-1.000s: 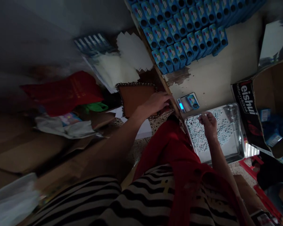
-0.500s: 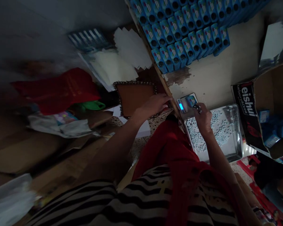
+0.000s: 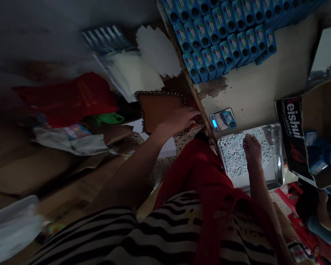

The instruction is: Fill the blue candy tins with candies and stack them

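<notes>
My left hand (image 3: 184, 119) hangs beside the wooden table edge with its fingers stretched out and nothing visible in them. Over the metal tray (image 3: 279, 162), my right hand (image 3: 252, 149) has its fingers drawn together; whatever they hold, if anything, is hidden. Many small pale blue-white pellets (image 3: 233, 156) lie spread in that tray. Just beyond it, a small digital scale (image 3: 214, 123) with a lit blue display bears one small blue box (image 3: 229, 119). Neither hand touches the scale.
Rows of blue boxes (image 3: 206, 62) with dark round spots stand at the back of the table. A large carton (image 3: 291, 129) with blue packs inside is at the right. Left of the table are a brown cushioned seat (image 3: 160, 106), white sheets and a red bag (image 3: 79, 99).
My right hand has left the blue box on the scale and moved right and toward me, over the pellets. The left hand stays about where it was.
</notes>
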Action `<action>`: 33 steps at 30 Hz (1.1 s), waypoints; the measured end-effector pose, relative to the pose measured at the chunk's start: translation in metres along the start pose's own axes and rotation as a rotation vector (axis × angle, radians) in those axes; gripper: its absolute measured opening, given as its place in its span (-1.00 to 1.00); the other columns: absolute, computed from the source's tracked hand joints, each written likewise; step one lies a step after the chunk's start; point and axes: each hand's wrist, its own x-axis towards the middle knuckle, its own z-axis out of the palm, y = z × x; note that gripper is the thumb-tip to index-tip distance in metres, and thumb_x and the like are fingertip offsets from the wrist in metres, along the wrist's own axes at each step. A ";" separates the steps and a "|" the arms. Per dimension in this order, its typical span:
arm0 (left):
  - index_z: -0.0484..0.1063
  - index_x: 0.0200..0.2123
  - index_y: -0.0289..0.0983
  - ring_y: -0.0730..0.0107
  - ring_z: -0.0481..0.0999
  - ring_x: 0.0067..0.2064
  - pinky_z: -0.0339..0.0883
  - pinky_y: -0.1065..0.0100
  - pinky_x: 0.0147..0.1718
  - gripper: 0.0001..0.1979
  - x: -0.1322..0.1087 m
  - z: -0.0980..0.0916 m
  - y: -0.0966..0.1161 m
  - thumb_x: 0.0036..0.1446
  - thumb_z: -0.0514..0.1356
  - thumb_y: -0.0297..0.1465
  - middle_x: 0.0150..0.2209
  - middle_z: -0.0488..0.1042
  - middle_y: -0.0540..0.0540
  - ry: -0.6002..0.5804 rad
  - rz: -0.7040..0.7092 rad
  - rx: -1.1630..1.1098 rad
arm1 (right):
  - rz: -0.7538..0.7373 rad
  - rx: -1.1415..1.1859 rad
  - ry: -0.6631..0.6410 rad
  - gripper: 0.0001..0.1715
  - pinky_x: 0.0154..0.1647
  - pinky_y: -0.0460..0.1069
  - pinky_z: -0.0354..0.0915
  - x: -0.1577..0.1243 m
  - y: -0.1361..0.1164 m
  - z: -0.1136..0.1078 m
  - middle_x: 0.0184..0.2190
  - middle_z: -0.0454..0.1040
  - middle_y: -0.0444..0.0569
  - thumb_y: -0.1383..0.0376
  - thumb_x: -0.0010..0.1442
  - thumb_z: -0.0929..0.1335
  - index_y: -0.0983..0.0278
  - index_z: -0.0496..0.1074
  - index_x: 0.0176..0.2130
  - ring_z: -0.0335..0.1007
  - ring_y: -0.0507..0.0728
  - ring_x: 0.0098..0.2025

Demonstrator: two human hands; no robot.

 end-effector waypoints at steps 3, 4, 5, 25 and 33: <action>0.52 0.39 -0.23 -0.07 0.62 0.26 0.51 0.05 0.22 -0.50 0.003 -0.003 0.002 0.43 0.24 -0.43 0.30 0.60 -0.31 -0.029 -0.027 0.025 | 0.040 -0.022 0.062 -0.52 -0.34 -0.10 0.34 -0.005 0.012 -0.018 -0.37 0.57 -0.13 0.19 -0.16 0.66 0.25 0.63 -0.21 0.46 0.00 -0.32; 0.51 0.39 -0.22 -0.07 0.62 0.27 0.50 0.06 0.23 -0.50 0.004 -0.004 0.003 0.44 0.23 -0.42 0.31 0.60 -0.29 -0.034 -0.032 0.035 | 0.057 -0.029 0.060 -0.52 -0.33 -0.09 0.36 -0.006 0.015 -0.021 -0.34 0.60 -0.10 0.21 -0.15 0.65 0.25 0.64 -0.18 0.48 0.02 -0.30; 0.51 0.40 -0.21 -0.06 0.62 0.28 0.50 0.07 0.24 -0.50 0.005 -0.006 0.005 0.45 0.23 -0.41 0.32 0.60 -0.28 -0.040 -0.038 0.047 | 0.078 -0.029 0.052 -0.52 -0.32 -0.08 0.38 -0.007 0.017 -0.021 -0.32 0.62 -0.08 0.23 -0.14 0.64 0.25 0.66 -0.16 0.51 0.04 -0.28; 0.49 0.40 -0.27 -0.07 0.61 0.27 0.51 0.04 0.25 -0.51 -0.001 0.004 0.013 0.46 0.23 -0.40 0.29 0.60 -0.33 0.070 -0.056 -0.046 | -0.132 -0.138 -0.265 -0.59 -0.42 -0.07 0.15 -0.013 -0.028 0.058 -0.47 0.44 -0.21 -0.01 0.12 0.61 0.20 0.62 -0.18 0.22 -0.02 -0.46; 0.58 0.28 -0.11 -0.14 0.47 0.41 0.23 -0.21 0.45 -0.51 0.083 0.017 0.104 0.32 0.33 -0.53 0.31 0.60 -0.26 0.024 0.477 0.285 | 0.005 0.079 -0.184 -0.60 -0.36 -0.05 0.28 -0.013 -0.011 0.042 -0.40 0.51 -0.12 -0.02 0.02 0.62 0.19 0.55 -0.35 0.31 0.04 -0.37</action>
